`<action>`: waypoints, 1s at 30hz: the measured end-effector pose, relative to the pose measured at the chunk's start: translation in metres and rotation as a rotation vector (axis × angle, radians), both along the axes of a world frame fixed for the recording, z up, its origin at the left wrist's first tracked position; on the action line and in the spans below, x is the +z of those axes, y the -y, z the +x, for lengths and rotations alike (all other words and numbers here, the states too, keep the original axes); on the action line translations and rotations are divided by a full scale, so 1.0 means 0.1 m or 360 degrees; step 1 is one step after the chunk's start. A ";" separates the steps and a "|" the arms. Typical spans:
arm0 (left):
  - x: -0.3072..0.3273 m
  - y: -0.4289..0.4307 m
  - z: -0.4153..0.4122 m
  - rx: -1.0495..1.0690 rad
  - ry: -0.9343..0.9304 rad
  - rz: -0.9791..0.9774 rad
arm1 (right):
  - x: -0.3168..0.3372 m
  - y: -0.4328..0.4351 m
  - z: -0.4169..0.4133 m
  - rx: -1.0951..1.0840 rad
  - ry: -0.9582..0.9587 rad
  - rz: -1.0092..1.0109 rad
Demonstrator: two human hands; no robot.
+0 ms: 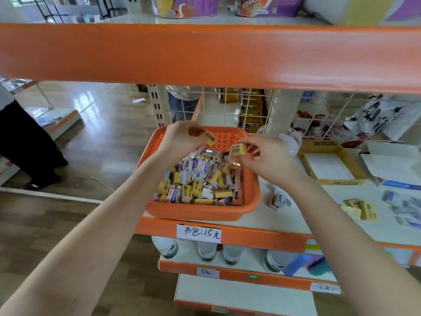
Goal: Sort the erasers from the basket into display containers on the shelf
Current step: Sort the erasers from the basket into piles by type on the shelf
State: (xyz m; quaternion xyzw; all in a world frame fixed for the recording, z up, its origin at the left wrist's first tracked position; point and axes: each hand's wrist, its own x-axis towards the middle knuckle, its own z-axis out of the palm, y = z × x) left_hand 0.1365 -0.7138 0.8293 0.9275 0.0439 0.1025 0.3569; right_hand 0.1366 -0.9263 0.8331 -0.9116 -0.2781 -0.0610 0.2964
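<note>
Left grip (180, 137) pinches yellow eraser (210, 137) at fingertips. Right grip (262, 158) pinches second yellow eraser (238, 149), label turned up, probably to check kind before sorting. Both raised over orange basket (200, 214); mixed erasers (198, 181) heaped directly below. Yellow display box (339, 182) on shelf (284, 215), right of right grip: likely destination.
</note>
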 end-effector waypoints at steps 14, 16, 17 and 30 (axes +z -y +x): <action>0.31 1.83 0.20 -0.0562 -0.0144 0.0102 | 0.11 1.66 0.00 -0.0743 -0.0143 0.0217; 0.23 2.08 0.20 -0.0595 -0.0233 0.0017 | 0.00 1.93 -0.04 -0.0829 -0.0262 0.0165; 0.17 2.20 0.18 -0.0626 -0.0285 -0.0085 | -0.06 2.04 -0.06 -0.0872 -0.0315 0.0127; -0.54 2.80 0.17 -0.0621 -0.0559 -0.0079 | -0.63 2.45 -0.34 -0.0982 -0.0522 -0.0125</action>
